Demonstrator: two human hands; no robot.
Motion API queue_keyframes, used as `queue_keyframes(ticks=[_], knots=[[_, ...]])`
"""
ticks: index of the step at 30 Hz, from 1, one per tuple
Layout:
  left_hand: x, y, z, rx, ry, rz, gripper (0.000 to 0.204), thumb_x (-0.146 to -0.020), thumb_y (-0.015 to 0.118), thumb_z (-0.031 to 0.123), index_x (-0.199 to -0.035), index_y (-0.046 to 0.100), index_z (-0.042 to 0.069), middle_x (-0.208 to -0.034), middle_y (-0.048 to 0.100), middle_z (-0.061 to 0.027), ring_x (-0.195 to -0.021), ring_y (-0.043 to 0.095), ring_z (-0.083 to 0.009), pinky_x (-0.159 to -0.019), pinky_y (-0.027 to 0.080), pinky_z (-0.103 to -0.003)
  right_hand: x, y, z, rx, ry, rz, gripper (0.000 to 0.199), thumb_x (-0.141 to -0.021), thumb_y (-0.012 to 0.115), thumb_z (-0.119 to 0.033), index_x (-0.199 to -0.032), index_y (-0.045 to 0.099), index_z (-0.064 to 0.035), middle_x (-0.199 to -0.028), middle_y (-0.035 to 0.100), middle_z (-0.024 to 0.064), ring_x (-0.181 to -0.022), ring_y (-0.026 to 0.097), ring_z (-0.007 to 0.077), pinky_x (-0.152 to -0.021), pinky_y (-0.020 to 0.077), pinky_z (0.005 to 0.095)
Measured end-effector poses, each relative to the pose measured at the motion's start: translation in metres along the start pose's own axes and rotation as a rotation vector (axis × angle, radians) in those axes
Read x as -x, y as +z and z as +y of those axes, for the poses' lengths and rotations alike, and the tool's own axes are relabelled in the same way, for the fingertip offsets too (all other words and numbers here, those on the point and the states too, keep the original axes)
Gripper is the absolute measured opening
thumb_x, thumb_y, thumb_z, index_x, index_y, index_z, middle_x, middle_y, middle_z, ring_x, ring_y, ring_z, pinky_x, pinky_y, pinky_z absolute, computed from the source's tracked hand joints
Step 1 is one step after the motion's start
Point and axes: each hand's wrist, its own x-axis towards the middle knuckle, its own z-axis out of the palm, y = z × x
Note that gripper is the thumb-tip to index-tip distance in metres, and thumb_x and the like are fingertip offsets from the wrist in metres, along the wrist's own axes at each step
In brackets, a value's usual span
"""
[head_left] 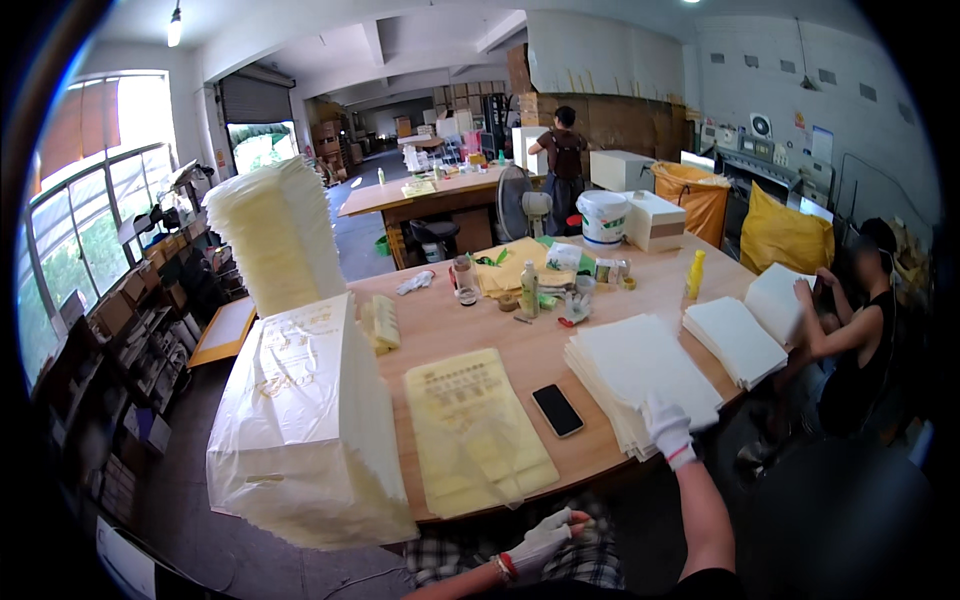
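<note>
My right hand [668, 428], in a white glove, reaches over the near edge of a stack of white sheets [640, 365]. Its fingers look stretched out on the top sheet, slightly blurred. My left hand [545, 540] is low in front of me, above my checkered clothing, in a white glove with bare fingertips. The thumb and fingers are loosely bent and a little apart, with nothing visible between them. Between the stack and a pile of yellow printed plastic bags [475, 430] lies a black phone [557, 410].
A tall wrapped stack [290, 390] stands at the table's left. Bottles, tape and a white bucket [604, 218] sit toward the back. At right, a co-worker [855, 335] handles white sheets beside another sheet stack [735, 340]. Another person [565, 150] stands behind a fan.
</note>
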Motion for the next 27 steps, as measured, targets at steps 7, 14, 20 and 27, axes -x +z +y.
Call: queue_keyframes(ticks=[7, 14, 20, 27], knots=[[-0.029, -0.017, 0.004, 0.510, -0.260, 0.006, 0.051, -0.086, 0.055, 0.029, -0.128, 0.039, 0.003, -0.127, 0.046, -0.0095, -0.113, 0.047, -0.0194, -0.099, 0.035, -0.037, 0.090, -0.091, -0.123, -0.362, -0.814, -0.301, 0.040, -0.080, 0.051, -0.045, -0.091, 0.062, -0.0087, -0.085, 0.059, 0.0155, -0.083, 0.057, 0.0327, -0.076, 0.0448, 0.0433], [0.027, -0.027, 0.067, -0.391, -0.181, -0.064, 0.078, -0.074, 0.061, 0.024, -0.138, 0.022, 0.006, -0.130, 0.041, -0.0140, -0.119, 0.040, -0.0204, -0.096, 0.035, -0.034, 0.139, 0.031, 0.011, -1.835, 0.637, -0.432, 0.028, -0.086, 0.057, -0.022, -0.106, 0.056, -0.0023, -0.107, 0.059, 0.0108, -0.092, 0.059, 0.0218, -0.080, 0.0496, 0.0328], [0.029, 0.017, -0.012, -1.614, 0.370, 0.404, 0.080, -0.067, 0.062, 0.034, -0.127, 0.028, -0.007, -0.135, 0.019, -0.0363, -0.122, 0.025, -0.0512, -0.098, 0.025, -0.056, 0.137, 0.059, -0.141, -1.596, 0.426, -0.084, 0.051, -0.083, 0.060, -0.016, -0.124, 0.039, 0.0038, -0.116, 0.053, 0.0128, -0.103, 0.053, 0.0209, -0.089, 0.0428, 0.0316], [0.029, -0.057, 0.098, -1.191, 0.749, 0.813, 0.058, -0.067, 0.066, 0.022, -0.118, 0.047, 0.004, -0.125, 0.037, -0.0272, -0.112, 0.040, -0.0436, -0.093, 0.037, -0.046, 0.110, 0.015, -0.127, -1.232, 0.162, -0.086, 0.044, -0.078, 0.066, -0.016, -0.113, 0.049, 0.0039, -0.100, 0.061, 0.0118, -0.090, 0.059, 0.0179, -0.078, 0.0470, 0.0304]])
